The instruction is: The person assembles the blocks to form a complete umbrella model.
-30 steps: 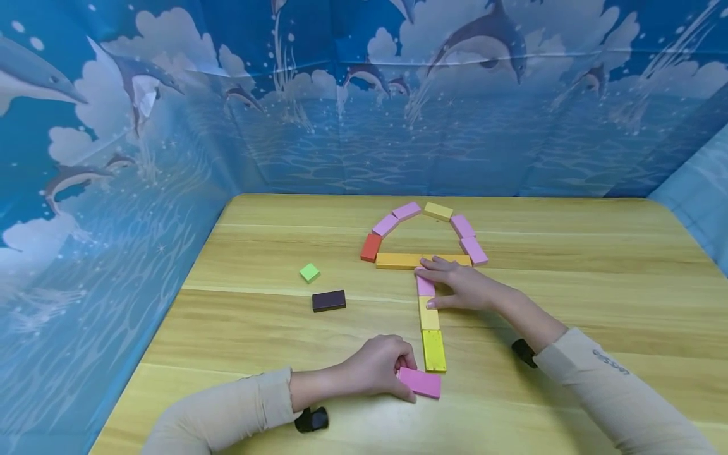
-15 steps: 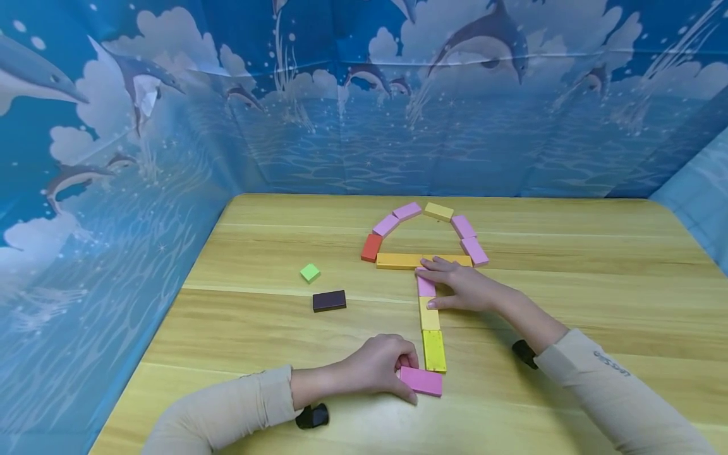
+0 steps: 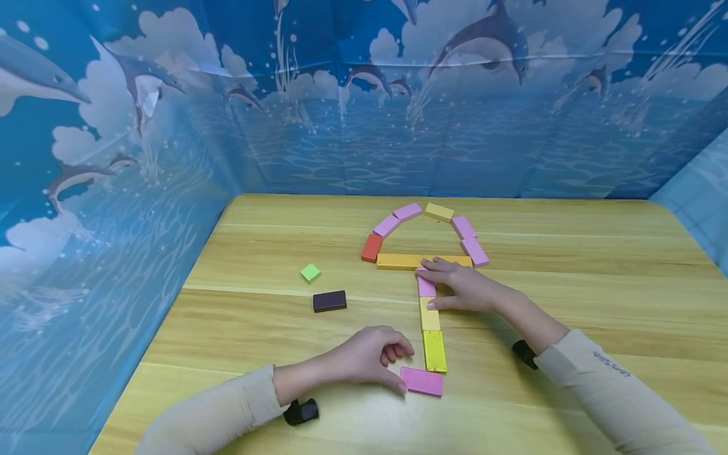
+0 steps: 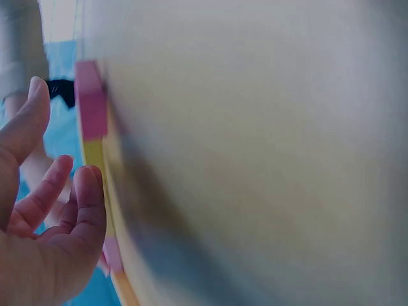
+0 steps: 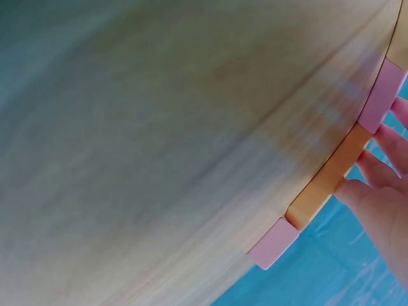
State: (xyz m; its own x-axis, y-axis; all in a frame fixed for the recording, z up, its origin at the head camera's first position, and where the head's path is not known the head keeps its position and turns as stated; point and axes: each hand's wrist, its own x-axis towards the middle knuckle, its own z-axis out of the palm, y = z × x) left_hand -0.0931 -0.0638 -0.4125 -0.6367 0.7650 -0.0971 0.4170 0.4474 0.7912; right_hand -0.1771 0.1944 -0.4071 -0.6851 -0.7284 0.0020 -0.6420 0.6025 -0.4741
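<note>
My left hand (image 3: 364,357) is just left of a pink block (image 3: 421,382) at the near end of a column of blocks. Its fingers are loosely bent and hold nothing; the left wrist view shows a gap between thumb and the pink block (image 4: 91,105). This block lies crosswise under a bright yellow block (image 3: 435,351), followed by a pale yellow block (image 3: 430,317) and another pink block (image 3: 425,287). My right hand (image 3: 469,287) rests with spread fingers on the column's upper part and the orange blocks (image 3: 398,261), as the right wrist view also shows.
Beyond the orange row, a red block (image 3: 371,248), several pink blocks (image 3: 386,225) and a pale yellow block (image 3: 439,212) form an arch. Left of the column lie a black block (image 3: 330,301) and a small green block (image 3: 310,273). A dolphin-print curtain (image 3: 364,139) borders the wooden table (image 3: 597,265).
The left hand first slid the pink block slightly right, then let go of it and drew back to the left with its fingers parting. The right hand has stayed in place.
</note>
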